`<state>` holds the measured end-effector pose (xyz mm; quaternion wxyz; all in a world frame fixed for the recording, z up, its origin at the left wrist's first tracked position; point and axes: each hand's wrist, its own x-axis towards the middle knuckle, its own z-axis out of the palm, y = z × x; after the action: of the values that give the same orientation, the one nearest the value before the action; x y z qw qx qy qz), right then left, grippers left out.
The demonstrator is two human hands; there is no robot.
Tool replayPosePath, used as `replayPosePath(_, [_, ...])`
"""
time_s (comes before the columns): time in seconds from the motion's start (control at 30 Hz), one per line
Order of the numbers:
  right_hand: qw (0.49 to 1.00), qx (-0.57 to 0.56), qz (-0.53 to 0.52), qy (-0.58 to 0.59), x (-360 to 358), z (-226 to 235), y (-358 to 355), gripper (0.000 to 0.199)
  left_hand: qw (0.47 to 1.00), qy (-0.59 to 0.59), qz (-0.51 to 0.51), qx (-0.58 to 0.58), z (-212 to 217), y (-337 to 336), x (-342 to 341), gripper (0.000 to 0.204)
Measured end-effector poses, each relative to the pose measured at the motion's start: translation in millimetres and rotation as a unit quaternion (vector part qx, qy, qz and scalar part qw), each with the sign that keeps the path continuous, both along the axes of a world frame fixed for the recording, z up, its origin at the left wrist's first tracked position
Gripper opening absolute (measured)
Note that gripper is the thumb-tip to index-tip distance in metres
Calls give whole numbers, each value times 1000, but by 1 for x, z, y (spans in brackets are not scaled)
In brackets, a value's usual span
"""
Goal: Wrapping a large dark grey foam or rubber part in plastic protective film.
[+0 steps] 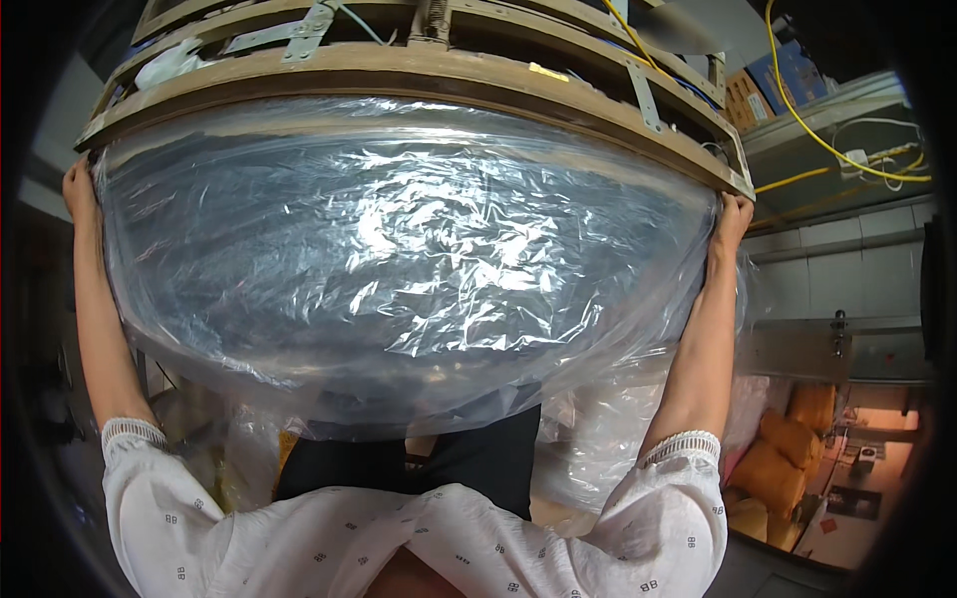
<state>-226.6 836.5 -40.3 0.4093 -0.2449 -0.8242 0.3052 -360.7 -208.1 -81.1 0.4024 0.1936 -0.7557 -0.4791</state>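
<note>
A large dark padded furniture piece, wrapped in a crinkled clear plastic cover [449, 239], spans the space between my arms. Its far edge meets a wooden frame [419, 75] fitted with metal brackets. My left hand [80, 191] is closed at the frame's left corner, with the cover's edge running beside the wrist. At the right corner, my right hand [734, 221] is closed with the fingers curled just under the wood, and plastic bunches along that forearm. The fingertips of both hands are partly hidden. The cover's near edge hangs down in front of my legs.
Metal brackets [307, 32] and crossbars sit inside the frame. A white plastic scrap [169, 64] lies on its left side. To the right are a yellow cable [793, 105], cardboard boxes [746, 100] and orange cushions [778, 463]. More loose plastic [598, 439] hangs below the cover.
</note>
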Motion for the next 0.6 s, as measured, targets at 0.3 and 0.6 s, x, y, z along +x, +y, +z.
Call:
replayPosePath(0.3, [997, -39, 62, -17, 24, 20, -10, 43, 963, -216, -141, -72, 4, 27, 0, 40])
replayPosePath(0.6, [917, 307, 212, -141, 155, 36, -155, 29, 853, -391, 126, -321, 115, -209, 91, 44])
